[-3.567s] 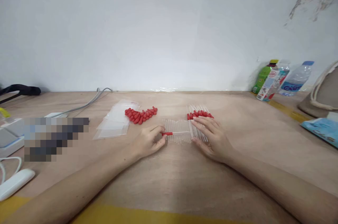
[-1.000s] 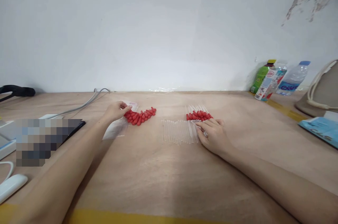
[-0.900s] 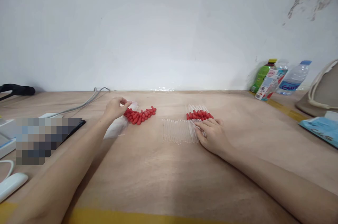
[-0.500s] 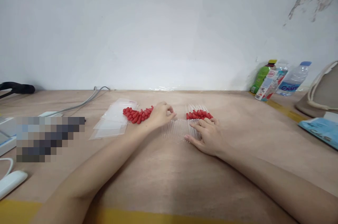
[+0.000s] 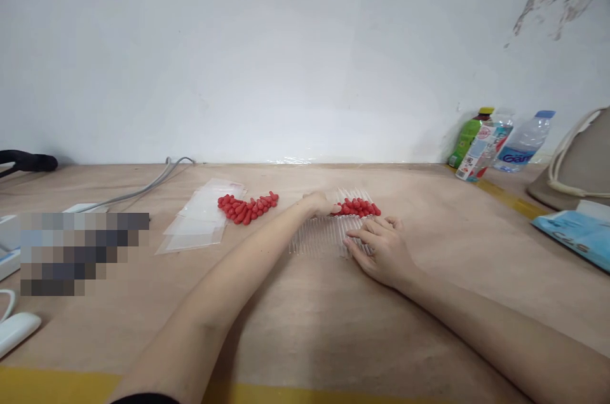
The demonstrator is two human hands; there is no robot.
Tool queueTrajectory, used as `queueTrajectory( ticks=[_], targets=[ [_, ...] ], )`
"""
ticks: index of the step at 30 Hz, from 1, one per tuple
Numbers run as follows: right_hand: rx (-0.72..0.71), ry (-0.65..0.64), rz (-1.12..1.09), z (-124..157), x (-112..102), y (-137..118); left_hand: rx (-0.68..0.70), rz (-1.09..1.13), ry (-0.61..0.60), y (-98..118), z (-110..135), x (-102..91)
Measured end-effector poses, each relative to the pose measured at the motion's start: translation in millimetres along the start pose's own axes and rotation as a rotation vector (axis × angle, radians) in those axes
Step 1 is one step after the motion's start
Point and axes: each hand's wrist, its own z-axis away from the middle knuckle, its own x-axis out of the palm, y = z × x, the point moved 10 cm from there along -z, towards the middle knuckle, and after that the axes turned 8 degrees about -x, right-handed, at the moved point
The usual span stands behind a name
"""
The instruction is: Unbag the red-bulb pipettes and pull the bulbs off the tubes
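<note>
A row of clear thin tubes point(image 5: 314, 235) lies side by side on the wooden table. My right hand point(image 5: 384, 248) rests at the right end of this row, fingers apart and fingertips touching the tubes. Just behind lies a group of clear droppers with red rubber bulbs point(image 5: 359, 207), their tubes pointing toward the wall. My left hand point(image 5: 317, 202) reaches over the back of the clear row, its fingertips at the leftmost red bulb; most of its fingers are hidden. To the left, loose red rubber bulbs point(image 5: 248, 208) form a curved heap.
Clear plastic bags point(image 5: 193, 220) lie left of the heap, partly under it. A grey cable point(image 5: 147, 187) runs behind them. Bottles point(image 5: 528, 143) and a carton point(image 5: 481, 153) stand at the back right, near a beige cap point(image 5: 581, 162) and a blue packet point(image 5: 572, 235).
My left hand has moved right, from beside the loose bulbs to the left end of the red-bulbed droppers. My right hand has stayed about the same on the clear tubes.
</note>
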Motion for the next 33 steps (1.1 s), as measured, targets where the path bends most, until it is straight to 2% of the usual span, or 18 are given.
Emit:
queueTrajectory(
  ticks=[8,13,17,21,22,25,27,30,33],
  targets=[
    [-0.002,0.0,-0.002,1,1,0,-0.147,-0.133,-0.024,-7,8,-1.1],
    [-0.008,0.018,-0.001,1,-1,-1,-0.098,-0.094,0.037,-9,15,-15.6],
    [0.015,0.037,-0.014,3,-1,3,0.018,-0.117,0.207,-16,42,-44.0],
    [-0.011,0.079,-0.056,3,-3,1,0.18,-0.166,0.315,-24,89,-59.0],
    [-0.025,0.094,-0.059,2,-4,-1,0.268,-0.207,0.353,-23,103,-60.1],
    [-0.094,0.108,-0.043,-1,-7,-11,0.46,-0.278,0.423,-27,138,-55.9],
    [-0.164,0.078,-0.031,-3,-4,-22,0.543,-0.287,0.449,-33,151,-49.7],
    [-0.248,0.012,-0.035,-3,2,-35,0.614,-0.278,0.455,-38,160,-37.6],
    [-0.266,-0.02,-0.05,-2,6,-37,0.685,-0.267,0.453,-35,166,-27.7]
  ],
)
